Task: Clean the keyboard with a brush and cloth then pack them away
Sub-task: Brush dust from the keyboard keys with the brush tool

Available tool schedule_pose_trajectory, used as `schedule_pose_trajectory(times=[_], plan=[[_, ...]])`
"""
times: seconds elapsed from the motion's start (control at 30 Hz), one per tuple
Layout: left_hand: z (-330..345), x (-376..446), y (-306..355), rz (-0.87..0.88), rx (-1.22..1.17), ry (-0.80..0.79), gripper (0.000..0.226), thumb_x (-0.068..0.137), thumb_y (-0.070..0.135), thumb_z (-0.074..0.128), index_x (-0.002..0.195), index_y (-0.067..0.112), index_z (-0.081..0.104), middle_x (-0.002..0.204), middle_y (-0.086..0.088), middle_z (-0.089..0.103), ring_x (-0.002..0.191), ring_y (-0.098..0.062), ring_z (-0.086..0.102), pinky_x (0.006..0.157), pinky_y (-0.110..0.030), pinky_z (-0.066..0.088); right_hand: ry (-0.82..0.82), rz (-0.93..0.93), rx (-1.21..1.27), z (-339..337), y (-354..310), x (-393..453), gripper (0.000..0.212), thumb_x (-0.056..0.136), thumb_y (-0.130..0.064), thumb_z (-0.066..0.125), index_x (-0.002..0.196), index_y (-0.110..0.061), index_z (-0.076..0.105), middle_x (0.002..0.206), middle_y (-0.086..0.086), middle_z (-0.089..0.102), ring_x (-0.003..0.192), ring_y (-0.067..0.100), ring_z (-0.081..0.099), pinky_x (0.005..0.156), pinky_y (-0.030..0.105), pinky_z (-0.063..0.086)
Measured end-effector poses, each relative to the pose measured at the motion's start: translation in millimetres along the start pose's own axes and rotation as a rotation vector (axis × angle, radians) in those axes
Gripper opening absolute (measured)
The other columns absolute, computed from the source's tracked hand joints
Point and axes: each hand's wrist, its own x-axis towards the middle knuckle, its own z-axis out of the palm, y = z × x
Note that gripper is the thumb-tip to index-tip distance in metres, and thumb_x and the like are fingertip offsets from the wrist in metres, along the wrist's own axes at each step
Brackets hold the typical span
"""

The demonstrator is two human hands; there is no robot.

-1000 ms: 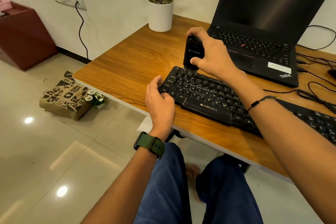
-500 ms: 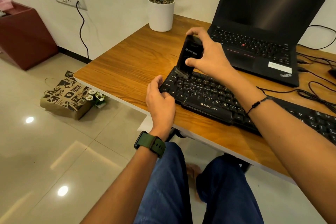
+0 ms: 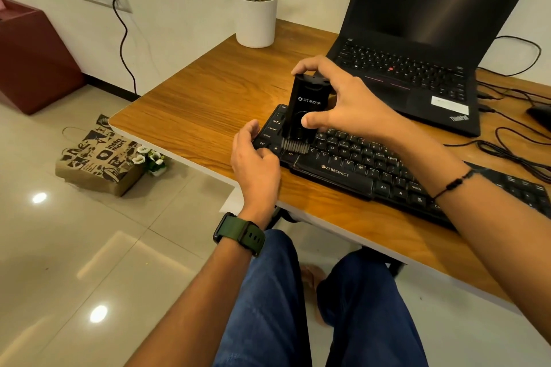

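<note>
One black Zebronics keyboard (image 3: 372,167) lies on the near desk (image 3: 193,110) edge. One black brush (image 3: 304,111), bristles on its left keys, is pinched by the right hand (image 3: 346,101); the left hand (image 3: 256,164) grips the keyboard's left end. One laptop (image 3: 417,62) sits beyond.

Materials and finishes around the wooden desk (image 3: 208,104).

The desk top shows smooth, warm wood grain with a low sheen. On it, the keyboard (image 3: 351,167) is matt black plastic; the brush (image 3: 305,110) above its left end has a glossy black plastic body. At the desk's rear stands a smooth white pot (image 3: 255,22); below, glossy floor tiles (image 3: 89,262) mirror lamps beside a printed brown paper bag (image 3: 101,158).
</note>
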Motion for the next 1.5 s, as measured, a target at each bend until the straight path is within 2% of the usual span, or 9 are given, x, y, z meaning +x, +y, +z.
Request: schedule_pose_trajectory(times=[0.27,0.4,0.53,0.7,0.93,1.07,1.23,1.4,1.5], plan=[[-0.3,0.7,-0.8,-0.006,0.003,-0.008,0.051,0.083,-0.012,0.041,0.127,0.012,0.049,0.121,0.005,0.050,0.115,-0.007,0.046,0.104,-0.027,0.038,0.192,0.015,-0.302,-17.6,25.0,29.2,0.062,0.074,-0.005,0.068,0.125,-0.028,0.039,0.108,0.003,0.054,0.084,0.016,0.055,0.066,0.022,0.046],[-0.2,0.3,0.2,-0.009,0.003,-0.001,0.051,0.083,-0.012,0.041,0.127,0.012,0.049,0.122,0.003,0.051,0.115,-0.007,0.046,0.103,-0.024,0.037,0.153,-0.003,-0.267,-11.4,20.9,22.9,0.062,0.073,-0.007,0.069,0.124,-0.029,0.040,0.106,-0.001,0.052,0.082,0.016,0.055,0.062,0.017,0.045],[0.6,-0.6,1.1,-0.008,0.008,0.002,0.050,0.084,-0.011,0.041,0.127,0.013,0.049,0.119,0.007,0.049,0.114,-0.006,0.045,0.103,-0.025,0.037,0.080,-0.021,-0.113,0.4,4.6,0.5,0.062,0.073,-0.006,0.070,0.122,-0.030,0.040,0.104,0.001,0.056,0.083,0.021,0.062,0.067,0.031,0.058],[0.1,-0.4,1.0,-0.004,0.012,-0.005,0.050,0.084,-0.011,0.041,0.127,0.013,0.049,0.119,0.006,0.049,0.114,-0.006,0.045,0.101,-0.023,0.037,0.024,0.006,0.008,1.2,2.2,-3.0,0.061,0.074,-0.003,0.068,0.122,-0.028,0.040,0.103,-0.002,0.053,0.087,0.025,0.064,0.065,0.035,0.059],[0.0,-0.5,-0.8,0.030,0.028,0.001,0.051,0.082,-0.013,0.039,0.127,0.011,0.049,0.119,0.005,0.049,0.116,-0.009,0.046,0.101,-0.021,0.036,0.168,0.038,-0.148,-17.7,20.7,23.6,0.062,0.073,-0.003,0.069,0.123,-0.026,0.041,0.108,0.000,0.052,0.084,0.014,0.057,0.065,0.021,0.052],[2.0,-3.4,-1.7,0.157,0.143,-0.023,0.051,0.081,-0.012,0.040,0.128,0.007,0.047,0.125,-0.004,0.050,0.120,-0.012,0.043,0.102,-0.020,0.032,0.131,0.017,-0.153,-8.1,13.4,17.9,0.062,0.073,-0.006,0.069,0.123,-0.028,0.041,0.105,0.000,0.054,0.072,0.006,0.055,0.059,0.018,0.049],[7.6,-6.3,-0.2,0.320,0.317,-0.131,0.048,0.084,-0.001,0.047,0.131,0.004,0.043,0.128,-0.009,0.049,0.122,-0.020,0.041,0.101,-0.022,0.028,0.011,-0.013,-0.066,-5.1,5.1,9.1,0.060,0.074,-0.004,0.068,0.122,-0.028,0.040,0.095,-0.002,0.056,0.074,0.014,0.062,0.060,0.024,0.057],[15.4,-8.4,3.7,0.444,0.536,-0.259,0.054,0.085,0.021,0.056,0.134,0.003,0.040,0.129,-0.011,0.050,0.123,-0.026,0.041,0.108,-0.040,0.026,0.153,0.040,-0.103,-19.4,22.1,21.6,0.061,0.073,-0.003,0.069,0.122,-0.026,0.041,0.102,-0.001,0.053,0.078,0.010,0.059,0.058,0.025,0.057],[18.6,-12.9,1.0,0.484,0.599,-0.276,0.060,0.084,0.033,0.057,0.133,0.003,0.041,0.131,-0.012,0.049,0.127,-0.027,0.038,0.112,-0.048,0.018,0.223,0.021,-0.218,-20.4,30.0,22.5,0.063,0.072,-0.007,0.070,0.124,-0.027,0.041,0.103,-0.002,0.053,0.072,0.004,0.052,0.060,0.017,0.044]])
